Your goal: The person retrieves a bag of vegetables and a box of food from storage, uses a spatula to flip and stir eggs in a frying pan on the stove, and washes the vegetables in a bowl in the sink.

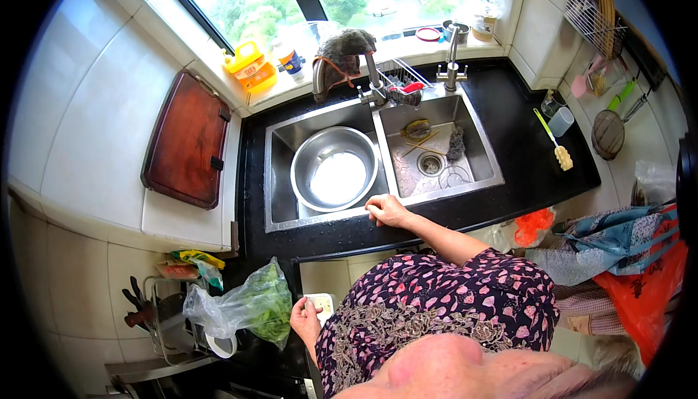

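Observation:
My right hand (388,211) rests at the front rim of the double sink (387,160), fingers loosely bent and slightly apart, holding nothing visible. In the left basin sits a large round steel bowl (336,170), bright inside. The right basin holds a dark scrubber (456,143), a round brownish item (417,130), thin sticks and a drain strainer (430,164). By my body, my left hand (305,320) hangs low with loosely bent fingers. It overlaps a white container (323,303); I see no grip on it. Beside that hand, a clear plastic bag holds leafy greens (270,308).
A dark cloth (349,50) drapes the curved faucet (320,83). A brown cutting board (187,141) leans at left. A yellow jug (251,67) stands on the sill. On the right counter are a brush (560,148) and cup (561,121). Bags (647,275) hang at right.

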Available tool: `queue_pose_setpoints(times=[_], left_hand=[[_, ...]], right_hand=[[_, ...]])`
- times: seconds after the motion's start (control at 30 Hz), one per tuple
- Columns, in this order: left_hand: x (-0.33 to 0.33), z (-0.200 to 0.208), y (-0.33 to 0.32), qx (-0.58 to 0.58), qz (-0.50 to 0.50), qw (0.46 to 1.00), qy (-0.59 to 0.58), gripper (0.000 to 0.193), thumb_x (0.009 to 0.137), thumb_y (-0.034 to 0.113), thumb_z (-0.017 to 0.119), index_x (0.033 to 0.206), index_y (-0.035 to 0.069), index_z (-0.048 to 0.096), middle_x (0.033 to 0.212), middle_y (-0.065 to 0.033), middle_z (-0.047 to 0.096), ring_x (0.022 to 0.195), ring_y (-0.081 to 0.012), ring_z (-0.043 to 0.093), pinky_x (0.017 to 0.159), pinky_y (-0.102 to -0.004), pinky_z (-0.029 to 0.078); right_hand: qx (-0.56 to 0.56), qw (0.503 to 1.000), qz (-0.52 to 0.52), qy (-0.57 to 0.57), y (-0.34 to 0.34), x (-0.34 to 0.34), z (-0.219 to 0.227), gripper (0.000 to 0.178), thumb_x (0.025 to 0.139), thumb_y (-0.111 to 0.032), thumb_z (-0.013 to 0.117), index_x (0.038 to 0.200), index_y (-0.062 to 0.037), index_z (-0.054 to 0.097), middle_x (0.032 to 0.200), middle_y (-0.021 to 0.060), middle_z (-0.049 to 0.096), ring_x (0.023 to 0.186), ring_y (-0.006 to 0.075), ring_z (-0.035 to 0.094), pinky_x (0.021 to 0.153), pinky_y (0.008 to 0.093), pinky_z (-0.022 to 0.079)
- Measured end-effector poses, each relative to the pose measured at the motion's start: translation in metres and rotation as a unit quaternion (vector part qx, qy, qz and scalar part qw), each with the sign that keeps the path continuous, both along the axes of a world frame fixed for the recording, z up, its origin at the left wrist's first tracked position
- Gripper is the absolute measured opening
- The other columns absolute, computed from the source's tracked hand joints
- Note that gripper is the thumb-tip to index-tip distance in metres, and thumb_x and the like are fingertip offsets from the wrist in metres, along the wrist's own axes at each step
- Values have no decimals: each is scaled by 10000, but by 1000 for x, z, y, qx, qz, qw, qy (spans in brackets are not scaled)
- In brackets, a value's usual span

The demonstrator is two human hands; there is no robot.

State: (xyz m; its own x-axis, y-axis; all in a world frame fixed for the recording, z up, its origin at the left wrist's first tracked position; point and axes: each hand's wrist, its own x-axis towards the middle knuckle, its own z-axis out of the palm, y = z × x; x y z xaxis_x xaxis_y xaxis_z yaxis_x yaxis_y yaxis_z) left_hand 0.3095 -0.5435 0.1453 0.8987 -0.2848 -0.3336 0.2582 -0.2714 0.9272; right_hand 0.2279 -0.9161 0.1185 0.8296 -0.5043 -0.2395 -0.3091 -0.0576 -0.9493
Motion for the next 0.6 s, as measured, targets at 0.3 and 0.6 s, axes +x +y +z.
queue_pose_setpoints(times=[0.3, 0.6], left_hand=[[11, -21, 15, 20, 53, 994, -96, 223, 881, -5, 522, 1093, -63, 560, 711, -84, 649, 637, -121, 646, 576, -223, 461], [15, -20, 20, 59, 28, 994, -90, 389, 867, -34, 516, 1255, -52, 492, 676, -16, 565, 619, -85, 572, 680, -247, 497]], right_hand=[[51, 999, 11, -4, 4, 14, 8, 219, 894, -148, 500, 893, 34, 623, 706, 92, 651, 516, 141, 609, 496, 279, 508], [94, 995, 18, 6, 12, 15, 7, 254, 923, -218, 513, 834, 3, 601, 706, 81, 644, 523, 146, 608, 494, 276, 503]])
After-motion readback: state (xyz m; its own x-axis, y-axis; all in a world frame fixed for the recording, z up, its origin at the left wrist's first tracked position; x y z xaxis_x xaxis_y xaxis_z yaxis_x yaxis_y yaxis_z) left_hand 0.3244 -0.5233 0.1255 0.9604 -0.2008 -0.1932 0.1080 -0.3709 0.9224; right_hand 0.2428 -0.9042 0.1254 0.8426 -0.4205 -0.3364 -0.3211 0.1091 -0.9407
